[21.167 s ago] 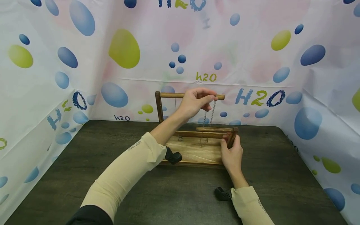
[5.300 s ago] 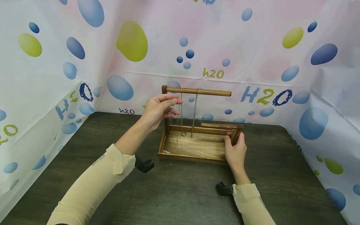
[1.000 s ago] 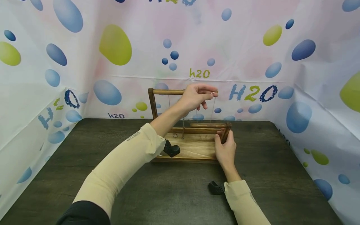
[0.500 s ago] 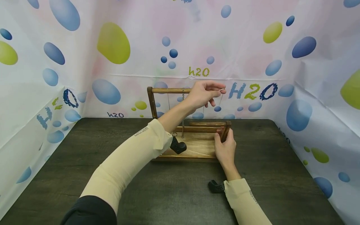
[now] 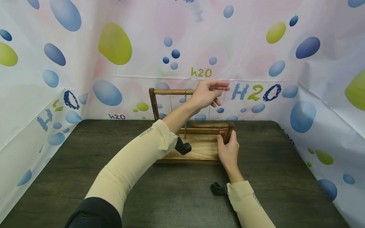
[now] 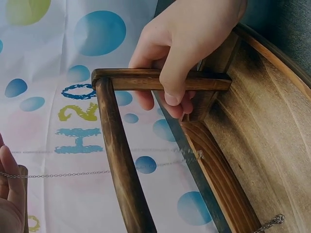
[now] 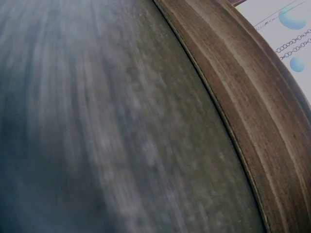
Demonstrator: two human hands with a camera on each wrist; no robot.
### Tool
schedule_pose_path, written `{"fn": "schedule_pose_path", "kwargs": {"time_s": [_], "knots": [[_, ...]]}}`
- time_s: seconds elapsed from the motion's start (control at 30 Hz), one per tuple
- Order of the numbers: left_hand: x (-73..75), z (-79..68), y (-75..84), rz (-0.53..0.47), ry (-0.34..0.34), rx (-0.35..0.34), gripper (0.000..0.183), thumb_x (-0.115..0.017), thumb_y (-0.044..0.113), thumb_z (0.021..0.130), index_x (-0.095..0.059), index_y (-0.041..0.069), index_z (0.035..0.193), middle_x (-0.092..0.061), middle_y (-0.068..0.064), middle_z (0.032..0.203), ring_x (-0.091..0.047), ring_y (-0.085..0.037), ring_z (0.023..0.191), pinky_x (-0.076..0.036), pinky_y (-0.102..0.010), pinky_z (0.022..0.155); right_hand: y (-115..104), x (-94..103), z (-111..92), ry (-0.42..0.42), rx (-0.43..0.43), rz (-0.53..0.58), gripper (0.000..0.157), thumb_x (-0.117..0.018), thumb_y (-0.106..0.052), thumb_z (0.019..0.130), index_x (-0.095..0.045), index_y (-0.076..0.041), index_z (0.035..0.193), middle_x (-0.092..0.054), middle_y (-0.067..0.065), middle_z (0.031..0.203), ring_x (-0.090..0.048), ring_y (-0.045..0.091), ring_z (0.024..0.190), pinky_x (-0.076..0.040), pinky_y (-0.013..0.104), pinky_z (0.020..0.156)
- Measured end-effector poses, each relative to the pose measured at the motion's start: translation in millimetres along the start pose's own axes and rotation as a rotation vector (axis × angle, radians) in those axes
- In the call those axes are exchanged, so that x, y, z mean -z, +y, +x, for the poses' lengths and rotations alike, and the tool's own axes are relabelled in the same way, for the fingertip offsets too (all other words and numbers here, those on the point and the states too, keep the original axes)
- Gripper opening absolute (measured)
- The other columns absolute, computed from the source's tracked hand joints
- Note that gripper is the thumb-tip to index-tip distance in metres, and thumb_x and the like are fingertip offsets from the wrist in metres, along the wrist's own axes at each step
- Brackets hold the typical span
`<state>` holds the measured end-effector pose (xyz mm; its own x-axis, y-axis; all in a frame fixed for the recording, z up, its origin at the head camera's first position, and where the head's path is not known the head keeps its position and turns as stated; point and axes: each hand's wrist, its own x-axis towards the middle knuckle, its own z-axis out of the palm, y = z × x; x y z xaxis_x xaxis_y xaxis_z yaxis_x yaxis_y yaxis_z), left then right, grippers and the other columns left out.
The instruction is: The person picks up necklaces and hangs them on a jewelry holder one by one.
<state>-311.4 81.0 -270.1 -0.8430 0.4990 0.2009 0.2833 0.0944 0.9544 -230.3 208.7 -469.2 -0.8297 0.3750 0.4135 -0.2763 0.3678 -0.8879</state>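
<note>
A wooden jewelry stand [image 5: 196,148] has an upper bar [image 5: 172,91] and a shorter lower bar [image 5: 209,125] over a shallow tray. My left hand [image 5: 206,94] pinches a thin chain necklace [image 6: 73,174] at the upper bar's right end, which the hand hides in the head view. Two fine strands hang down from the fingers. My right hand [image 5: 229,151] grips the right post [image 6: 141,80], thumb in front. Near the middle of the upper bar hangs a thicker chain [image 5: 185,125]; a thin necklace [image 5: 171,103] hangs further left.
The stand sits on a dark wooden table [image 5: 176,193], with a patterned sheet [image 5: 245,57] behind and on both sides. The right wrist view shows mostly table beside the tray's wall [image 7: 243,97]. Black wrist cameras [image 5: 183,148] sit below both wrists.
Over the last second my left hand moves right and slightly up with the necklace. Earlier it held the thicker chain, which now hangs on the upper bar. My right hand keeps its grip.
</note>
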Motion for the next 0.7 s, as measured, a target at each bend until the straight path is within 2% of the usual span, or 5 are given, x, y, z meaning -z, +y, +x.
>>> {"fn": "schedule_pose_path", "kwargs": {"time_s": [0.13,0.27,0.43,0.7], "knots": [[2.3,-0.7,-3.1,0.004,0.015,0.001,0.035,-0.053,0.002,0.104,-0.063,0.011,0.136,-0.069,-0.001,0.125,-0.065,-0.020,0.061,-0.055,-0.027,0.057,0,-0.2,0,0.000,-0.006,0.001,0.030,-0.061,-0.008,0.100,-0.054,-0.005,0.129,-0.067,0.015,0.116,-0.064,0.025,0.099,-0.048,0.039,0.082],[6.0,-1.3,-6.1,0.001,0.039,0.001,0.038,-0.056,0.002,0.103,-0.062,0.012,0.139,-0.069,0.002,0.125,-0.066,-0.019,0.060,-0.057,-0.030,0.059,-1,-0.2,-1,-0.005,-0.008,-0.001,0.030,-0.060,-0.010,0.100,-0.054,-0.005,0.129,-0.067,0.015,0.116,-0.064,0.025,0.100,-0.048,0.040,0.082],[10.6,-3.9,-9.0,-0.018,0.051,-0.016,0.039,-0.058,0.002,0.102,-0.060,0.010,0.140,-0.068,-0.002,0.128,-0.067,-0.023,0.062,-0.057,-0.031,0.058,-2,-0.3,-1,-0.002,-0.008,0.002,0.030,-0.060,-0.010,0.100,-0.054,-0.005,0.129,-0.067,0.013,0.116,-0.064,0.025,0.100,-0.048,0.039,0.082],[16.8,-10.3,-14.7,-0.037,0.059,-0.035,0.040,-0.052,-0.001,0.103,-0.056,0.006,0.143,-0.064,-0.008,0.134,-0.066,-0.024,0.062,-0.056,-0.028,0.056,-1,-0.5,-2,-0.001,-0.014,-0.001,0.029,-0.060,-0.012,0.101,-0.054,-0.007,0.129,-0.067,0.013,0.116,-0.063,0.023,0.099,-0.047,0.036,0.080]]}}
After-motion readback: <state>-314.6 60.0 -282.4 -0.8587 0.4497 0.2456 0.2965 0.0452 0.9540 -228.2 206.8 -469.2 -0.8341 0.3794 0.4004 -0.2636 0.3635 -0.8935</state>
